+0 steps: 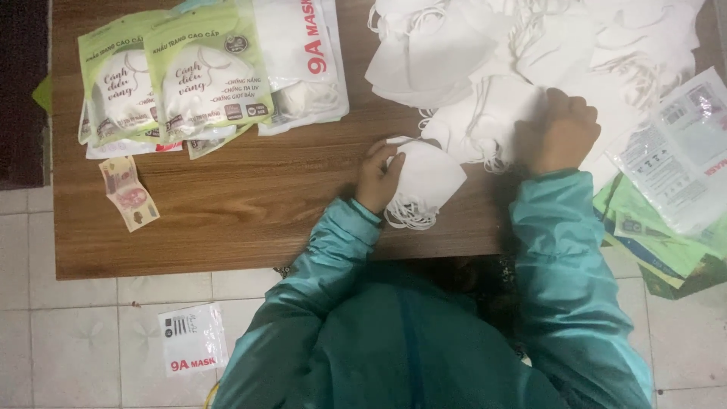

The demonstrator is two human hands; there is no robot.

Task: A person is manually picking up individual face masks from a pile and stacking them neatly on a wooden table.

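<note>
A folded white mask (425,180) lies at the near edge of the wooden surface (242,204), its ear loops trailing toward the person. It looks light, soft and limp, likely to flop if lifted by one corner; the folded body seems the better place to take hold, since the thin loops would tangle. The left hand (379,178) rests on the mask's left side, fingers curled and closed onto its edge. The right hand (558,135) is bunched into a loose fist on the pile of loose masks (530,53), fingers together; whether it pinches one I cannot tell. Packaged masks (204,72) lie far left.
</note>
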